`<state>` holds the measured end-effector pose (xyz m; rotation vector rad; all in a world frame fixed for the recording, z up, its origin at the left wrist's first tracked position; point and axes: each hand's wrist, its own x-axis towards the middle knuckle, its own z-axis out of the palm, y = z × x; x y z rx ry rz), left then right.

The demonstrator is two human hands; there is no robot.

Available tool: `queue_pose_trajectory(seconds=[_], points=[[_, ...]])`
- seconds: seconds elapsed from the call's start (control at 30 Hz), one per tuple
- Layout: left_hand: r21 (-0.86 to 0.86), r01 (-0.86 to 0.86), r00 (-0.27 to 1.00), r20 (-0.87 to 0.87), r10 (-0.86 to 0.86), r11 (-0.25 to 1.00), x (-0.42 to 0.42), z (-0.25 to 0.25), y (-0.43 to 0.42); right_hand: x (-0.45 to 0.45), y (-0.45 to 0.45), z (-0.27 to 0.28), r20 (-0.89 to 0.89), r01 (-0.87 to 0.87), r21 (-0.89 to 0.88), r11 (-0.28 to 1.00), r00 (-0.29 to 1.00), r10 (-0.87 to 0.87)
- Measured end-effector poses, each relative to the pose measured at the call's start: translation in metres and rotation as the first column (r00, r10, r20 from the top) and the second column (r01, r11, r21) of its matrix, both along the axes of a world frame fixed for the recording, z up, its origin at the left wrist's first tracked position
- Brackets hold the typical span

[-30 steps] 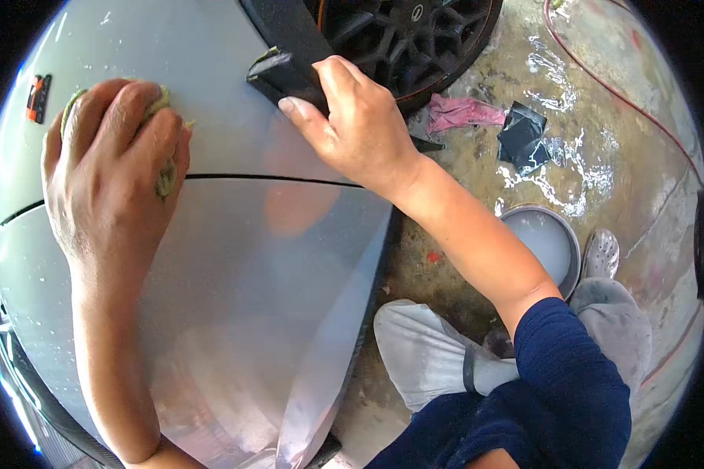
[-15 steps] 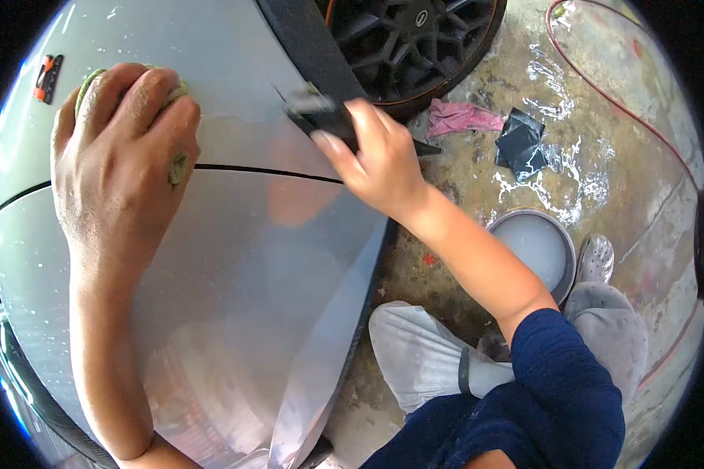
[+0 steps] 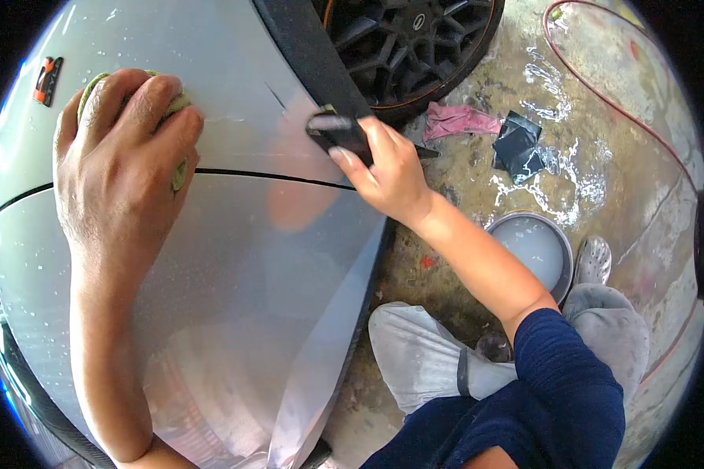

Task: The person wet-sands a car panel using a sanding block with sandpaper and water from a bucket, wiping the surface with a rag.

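My left hand is pressed on the grey car panel, its fingers curled over a green cloth that shows at its edges. My right hand grips a dark block between thumb and fingers, over the panel beside the black wheel arch trim. A short dark mark lies on the panel up and to the left of the block. Between the hands, a dark seam crosses the panel.
An orange and black badge is at the upper left. Right of the panel are a black wheel, a pink cloth, dark sheets on wet floor, a bucket of cloudy water and a red hose.
My right hand has moved right and down with the dark block, toward the wheel arch trim. My left hand has shifted slightly right with the green cloth.
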<state>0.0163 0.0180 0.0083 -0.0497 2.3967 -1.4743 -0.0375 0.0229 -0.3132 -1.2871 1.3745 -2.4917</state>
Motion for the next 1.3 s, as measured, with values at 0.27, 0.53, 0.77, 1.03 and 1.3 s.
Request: queue_pose_trajectory(seconds=[0.27, 0.53, 0.77, 1.03, 1.3], points=[[-0.021, -0.01, 1.0, 0.007, 0.01, 1.0, -0.007, 0.0, 0.004, -0.014, -0.004, 0.043, 0.062, 0.078, 0.005, 0.997, 0.995, -0.078], [-0.005, -0.008, 1.0, -0.001, 0.008, 1.0, -0.005, -0.006, 0.005, -0.034, -0.011, 0.075, 0.036, 0.076, 0.049, 0.996, 0.996, -0.078], [0.001, 0.015, 0.998, -0.055, -0.015, 1.0, 0.0, -0.005, 0.001, 0.005, 0.002, 0.005, 0.034, -0.015, 0.027, 1.0, 0.999, 0.014], [-0.004, 0.015, 1.0, 0.006, -0.015, 1.0, 0.003, -0.004, -0.004, -0.016, -0.013, 0.035, -0.027, 0.137, -0.029, 0.99, 0.99, -0.138], [0.009, 0.016, 1.0, 0.011, -0.016, 1.0, -0.003, 0.0, -0.003, -0.026, -0.012, 0.04, -0.067, 0.077, 0.018, 0.997, 0.995, -0.075]])
